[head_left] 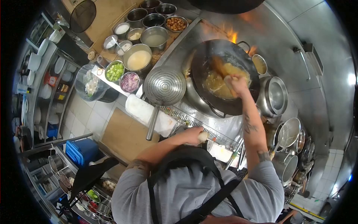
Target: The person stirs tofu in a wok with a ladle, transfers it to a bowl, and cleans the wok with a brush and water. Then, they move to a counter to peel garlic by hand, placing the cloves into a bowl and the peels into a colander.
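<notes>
Above the right part of the big black wok [197, 71], my right hand [239, 84] is closed around something whose kind is hidden, and a blurred brown streak shows beside it. Cloudy yellowish liquid [214, 86] covers the wok's bottom. Orange flames [233, 36] rise behind the far rim. My left hand [193, 135] is down by the stove's front edge, with its fingers closed at a pale rounded thing [203, 137] that I cannot name. A perforated metal strainer [164, 86] with a long handle lies left of the wok.
Left of the stove stand metal containers, with chopped green vegetable [114, 71], chopped purple onion [129, 81] and a pale yellow liquid [139, 59]. Stacked metal bowls [276, 96] and a mesh sieve [289, 131] are on the right. A lined bin [89, 83] stands far left.
</notes>
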Available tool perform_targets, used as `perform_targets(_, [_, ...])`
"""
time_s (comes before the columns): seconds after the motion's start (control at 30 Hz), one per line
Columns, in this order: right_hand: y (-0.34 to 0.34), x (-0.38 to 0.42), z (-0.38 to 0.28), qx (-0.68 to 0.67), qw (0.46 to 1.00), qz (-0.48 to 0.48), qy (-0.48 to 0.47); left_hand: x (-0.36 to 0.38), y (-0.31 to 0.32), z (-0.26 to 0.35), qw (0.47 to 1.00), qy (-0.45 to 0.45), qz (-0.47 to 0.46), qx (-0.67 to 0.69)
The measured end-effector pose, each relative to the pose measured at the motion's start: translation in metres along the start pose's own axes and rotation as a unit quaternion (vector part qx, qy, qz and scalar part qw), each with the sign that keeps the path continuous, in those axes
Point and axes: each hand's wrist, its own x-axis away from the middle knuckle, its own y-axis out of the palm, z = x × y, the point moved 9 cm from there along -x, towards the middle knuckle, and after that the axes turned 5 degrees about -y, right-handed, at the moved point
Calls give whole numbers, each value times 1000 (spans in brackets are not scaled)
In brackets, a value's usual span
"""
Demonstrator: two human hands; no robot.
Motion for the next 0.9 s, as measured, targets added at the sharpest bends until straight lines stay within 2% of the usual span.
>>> perform_targets(0.07, [3,-31,2,17,992,120,-36,-2,-17,-6,996,-16,-12,91])
perform_targets(0.1, [9,-35,4,15,992,111,-54,0,-31,-11,991,-9,34,126])
perform_targets(0.13, [15,-34,9,13,992,102,-70,8,-43,-15,962,-21,33,270])
perform_targets(0.17, [21,-26,11,15,992,89,-85,22,-52,-11,909,-35,32,414])
perform_targets(0.2, [18,-18,12,27,994,46,-98,36,-61,-12,833,-47,37,550])
perform_targets(0.23, [12,-4,10,37,993,-1,-114,48,-64,-23,796,-97,25,597])
perform_targets(0.27, [3,-4,6,56,978,-32,-196,56,-62,-33,739,-79,-10,669])
perform_targets(0.3, [0,-18,20,58,986,-84,-132,60,-58,-48,676,-54,-43,734])
perform_targets(0.33, [-7,-30,17,55,980,-73,-180,68,-57,-52,607,-29,-80,790])
perform_targets(0.37, [-10,-54,24,62,984,-9,-164,81,-62,-38,550,-9,-126,825])
perform_targets(0.4, [-15,-71,27,70,985,57,-146,86,-60,-43,548,-17,-122,828])
perform_targets(0.47, [2,-47,15,-29,992,87,-86,95,-45,-57,540,-31,-121,832])
perform_targets(0.5, [8,-34,10,-80,990,101,-56,100,-40,-70,568,-60,-83,816])
perform_targets(0.57, [15,-19,10,-78,989,44,-113,114,-28,-93,616,-119,-9,779])
perform_targets(0.6, [18,-13,11,-79,987,18,-138,122,-28,-93,612,-97,5,785])
perform_targets(0.63, [17,7,3,-60,993,-80,-67,130,-30,-86,607,-75,15,791])
perform_targets(0.67, [7,-13,2,-12,992,-33,-123,133,-35,-80,602,-54,22,797])
perform_targets(0.7, [4,-43,13,37,984,13,-171,139,-31,-91,641,-112,64,757])
perform_targets(0.73, [-5,-58,19,86,971,59,-217,144,-21,-103,639,-132,50,756])
perform_targets(0.8, [1,-51,17,-27,991,105,-74,141,-5,-131,638,-159,28,753])
perform_targets(0.83, [11,-53,15,-14,986,118,-117,145,-15,-111,632,-142,33,761])
perform_targets(0.9, [30,-44,20,-27,990,75,-119,145,-19,-107,622,-98,27,777])
